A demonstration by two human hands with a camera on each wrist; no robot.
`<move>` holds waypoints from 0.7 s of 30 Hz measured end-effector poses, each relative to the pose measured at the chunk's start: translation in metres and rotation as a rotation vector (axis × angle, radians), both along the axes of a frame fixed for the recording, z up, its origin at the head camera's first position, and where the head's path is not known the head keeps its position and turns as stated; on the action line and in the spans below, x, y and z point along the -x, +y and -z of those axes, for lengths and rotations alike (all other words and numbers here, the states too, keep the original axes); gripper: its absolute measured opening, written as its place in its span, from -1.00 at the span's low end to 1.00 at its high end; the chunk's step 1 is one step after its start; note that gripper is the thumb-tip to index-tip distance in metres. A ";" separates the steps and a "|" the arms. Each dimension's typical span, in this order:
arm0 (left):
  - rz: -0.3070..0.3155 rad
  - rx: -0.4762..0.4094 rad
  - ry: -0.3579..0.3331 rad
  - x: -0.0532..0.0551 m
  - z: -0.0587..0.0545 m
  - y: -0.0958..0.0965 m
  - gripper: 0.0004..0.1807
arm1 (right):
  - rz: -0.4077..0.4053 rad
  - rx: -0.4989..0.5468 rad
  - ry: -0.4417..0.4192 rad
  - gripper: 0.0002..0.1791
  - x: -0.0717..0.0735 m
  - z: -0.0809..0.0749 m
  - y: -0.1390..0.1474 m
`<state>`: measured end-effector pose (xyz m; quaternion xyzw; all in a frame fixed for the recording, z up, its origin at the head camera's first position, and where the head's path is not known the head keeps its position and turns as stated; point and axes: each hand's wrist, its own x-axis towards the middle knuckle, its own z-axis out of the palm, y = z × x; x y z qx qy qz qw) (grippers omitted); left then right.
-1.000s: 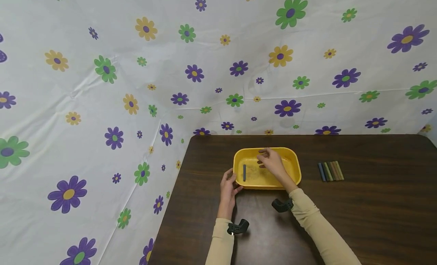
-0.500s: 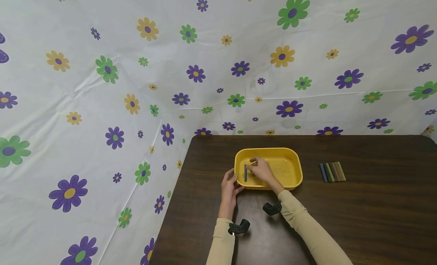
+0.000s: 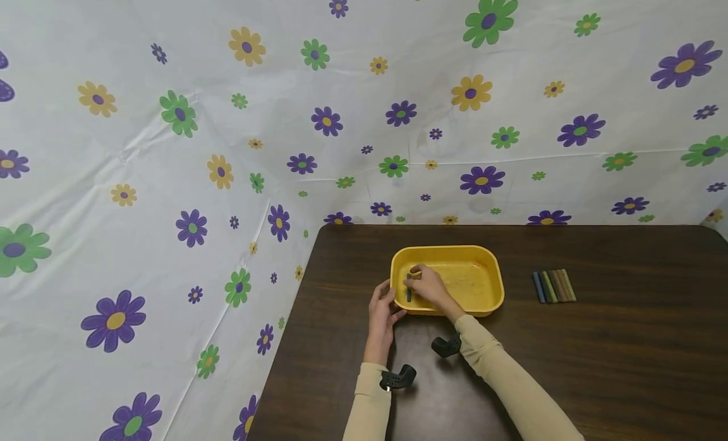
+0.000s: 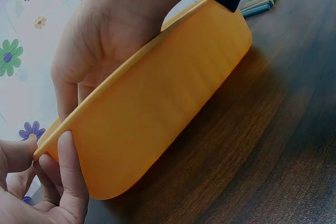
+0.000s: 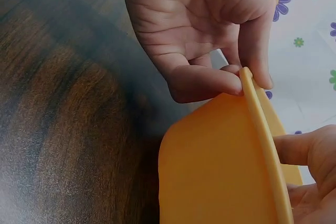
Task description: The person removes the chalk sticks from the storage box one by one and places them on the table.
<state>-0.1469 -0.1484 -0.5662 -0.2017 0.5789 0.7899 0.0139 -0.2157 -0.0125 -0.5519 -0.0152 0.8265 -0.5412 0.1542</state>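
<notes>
A shallow yellow tray [image 3: 469,286] stands on the dark wooden table. My left hand [image 3: 382,308] grips its left end; in the left wrist view the thumb and fingers of that left hand [image 4: 58,182] pinch the rim. Inside the tray, at its left end, lies a dark blue chalk stick [image 3: 409,295]. My right hand [image 3: 429,285] reaches over the near wall and pinches the stick, its thumb crossing it. In the right wrist view the tray wall hides the stick and part of the right hand [image 5: 320,166].
To the right of the tray several chalk sticks [image 3: 554,286], blue, green, brownish and yellowish, lie side by side on the table [image 3: 625,352]. A flowered sheet [image 3: 352,138] hangs behind and to the left. Each wrist wears a black camera [image 3: 398,378].
My right hand has moved left and down across the tray to the dark blue stick, and its thumb now lies over it. My left hand has stayed on the rim.
</notes>
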 end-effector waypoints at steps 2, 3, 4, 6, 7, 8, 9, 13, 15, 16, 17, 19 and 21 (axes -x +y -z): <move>-0.007 -0.005 -0.004 0.000 0.000 0.000 -0.56 | -0.004 0.027 -0.029 -0.48 0.001 0.001 -0.002; -0.008 -0.004 -0.004 0.000 0.000 0.000 -0.57 | -0.005 0.043 -0.047 -0.47 0.001 0.001 -0.002; -0.009 -0.002 -0.003 0.000 0.000 0.000 -0.58 | -0.004 0.060 -0.065 -0.46 0.001 0.002 -0.003; -0.011 0.001 -0.002 0.000 0.001 0.000 -0.59 | -0.007 0.096 -0.094 -0.45 0.002 0.003 -0.004; -0.011 0.003 0.002 0.000 0.001 0.000 -0.59 | -0.008 0.111 -0.106 -0.45 0.002 0.004 -0.005; -0.008 0.008 0.006 0.000 0.001 0.000 -0.59 | -0.011 0.126 -0.119 -0.45 0.003 0.004 -0.006; -0.006 0.010 0.009 0.000 0.001 0.000 -0.59 | -0.015 0.142 -0.130 -0.45 0.003 0.005 -0.007; -0.011 0.001 0.001 0.001 0.002 0.000 -0.60 | -0.023 0.206 -0.178 -0.46 0.005 0.006 -0.010; -0.013 -0.004 -0.007 0.001 0.002 0.001 -0.59 | -0.012 0.264 -0.228 -0.46 0.006 0.006 -0.011; -0.012 -0.005 -0.010 0.001 0.002 0.001 -0.59 | -0.007 0.293 -0.253 -0.45 0.007 0.007 -0.012; -0.014 -0.009 -0.013 0.001 0.001 0.001 -0.58 | -0.002 0.323 -0.279 -0.44 0.007 0.007 -0.012; -0.009 -0.006 -0.010 0.001 0.001 0.001 -0.57 | 0.009 0.387 -0.328 -0.42 0.007 0.008 -0.011; -0.005 -0.008 -0.008 0.001 0.000 0.002 -0.55 | 0.012 0.429 -0.355 -0.41 0.007 0.007 -0.011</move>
